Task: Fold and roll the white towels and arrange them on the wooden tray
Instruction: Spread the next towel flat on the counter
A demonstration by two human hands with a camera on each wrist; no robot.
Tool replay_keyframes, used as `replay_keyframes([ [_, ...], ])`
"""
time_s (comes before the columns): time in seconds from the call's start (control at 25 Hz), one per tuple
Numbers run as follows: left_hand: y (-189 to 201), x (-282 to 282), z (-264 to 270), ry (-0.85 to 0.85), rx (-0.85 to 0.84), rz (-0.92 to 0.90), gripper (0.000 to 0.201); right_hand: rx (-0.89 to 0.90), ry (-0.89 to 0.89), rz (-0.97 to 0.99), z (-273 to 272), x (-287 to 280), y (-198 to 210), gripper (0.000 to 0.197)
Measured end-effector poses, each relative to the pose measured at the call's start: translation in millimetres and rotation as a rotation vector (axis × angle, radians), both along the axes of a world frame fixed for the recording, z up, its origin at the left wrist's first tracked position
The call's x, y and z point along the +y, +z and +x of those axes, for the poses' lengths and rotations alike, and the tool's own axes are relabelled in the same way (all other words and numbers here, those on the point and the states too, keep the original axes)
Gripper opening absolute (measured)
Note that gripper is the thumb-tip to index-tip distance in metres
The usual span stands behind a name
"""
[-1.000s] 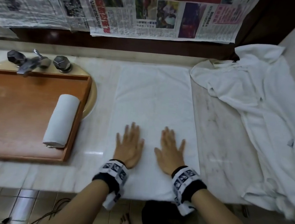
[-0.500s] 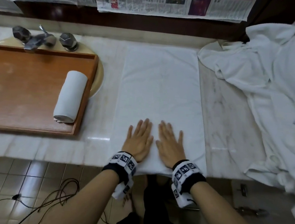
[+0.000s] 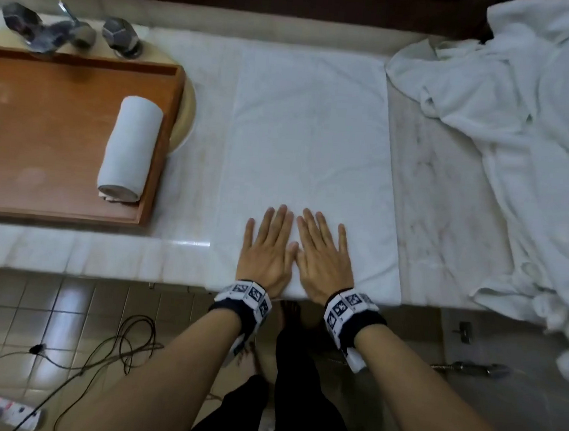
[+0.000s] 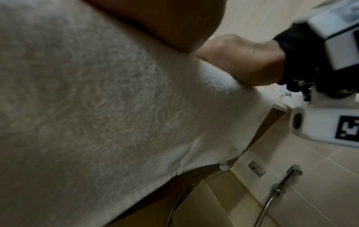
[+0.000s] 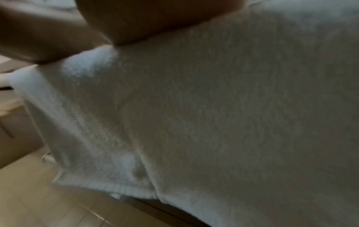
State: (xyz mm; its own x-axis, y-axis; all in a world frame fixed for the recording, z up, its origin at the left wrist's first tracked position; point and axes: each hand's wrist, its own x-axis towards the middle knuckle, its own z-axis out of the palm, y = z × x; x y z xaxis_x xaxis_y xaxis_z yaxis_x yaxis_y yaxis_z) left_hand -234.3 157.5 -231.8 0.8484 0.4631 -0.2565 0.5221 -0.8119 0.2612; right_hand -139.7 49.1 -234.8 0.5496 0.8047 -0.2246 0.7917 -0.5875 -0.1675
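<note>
From the head view, the left hand [image 3: 266, 251] and right hand [image 3: 324, 258] lie flat, fingers straight, side by side on the folded towel [image 3: 308, 141] near the front edge of the surface; they have moved closer since a second ago. One rolled towel [image 3: 130, 148] lies by the right rim of the wooden tray [image 3: 42, 132]. In the wrist views the palms press the cloth over the edge, so I think smoothing ends and rolling comes next.

A bathroom: marble vanity counter [image 3: 442, 201], faucet [image 3: 47, 34], tiled floor [image 3: 44, 314], hand-spray hose [image 4: 279, 188].

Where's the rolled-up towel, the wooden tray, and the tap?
rolled towel [image 3: 131, 148], head view, middle of the roll.
wooden tray [image 3: 159, 156], head view, right rim.
tap [image 3: 47, 36], head view, metal spout.
</note>
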Motion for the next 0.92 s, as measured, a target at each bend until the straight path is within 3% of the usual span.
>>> replay_keyframes([
  [0.16, -6.2, 8.4, -8.3, 0.024, -0.072, 0.040, 0.063, -0.025, -0.057, 0.030, 9.1, -16.0, -2.2, 0.062],
  [0.48, -2.3, 40.5, -40.5, 0.146, -0.062, 0.035, 0.064, -0.037, -0.234, -0.005, 37.6, -63.5, -0.7, 0.064],
  [0.56, 1.3, 51.7, -50.7, 0.202, -0.035, 0.008, 0.063, -0.012, -0.364, -0.069, 44.6, -69.0, 3.6, 0.065],
  [0.68, 11.8, 61.0, -37.0, 0.419, 0.047, -0.093, 0.065, 0.161, -0.725, -0.124, 53.4, -42.6, 22.7, 0.071],
  [0.72, 18.0, 57.3, -20.1, 0.448, 0.047, -0.127, 0.065, 0.177, -0.737, -0.096, 51.9, -24.0, 29.2, 0.071],
  [0.76, 23.5, 48.5, -1.1, 0.412, 0.025, -0.164, 0.065, 0.181, -0.647, -0.053, 46.7, -4.1, 33.0, 0.069],
  [0.88, 26.9, 20.6, 41.3, 0.079, -0.039, -0.246, 0.061, 0.263, -0.159, 0.000, 36.6, 38.1, 33.2, 0.058],
  [0.92, 23.9, 22.6, 42.8, 0.018, -0.024, -0.233, 0.061, 0.245, -0.102, -0.020, 42.2, 37.3, 30.5, 0.058],
])
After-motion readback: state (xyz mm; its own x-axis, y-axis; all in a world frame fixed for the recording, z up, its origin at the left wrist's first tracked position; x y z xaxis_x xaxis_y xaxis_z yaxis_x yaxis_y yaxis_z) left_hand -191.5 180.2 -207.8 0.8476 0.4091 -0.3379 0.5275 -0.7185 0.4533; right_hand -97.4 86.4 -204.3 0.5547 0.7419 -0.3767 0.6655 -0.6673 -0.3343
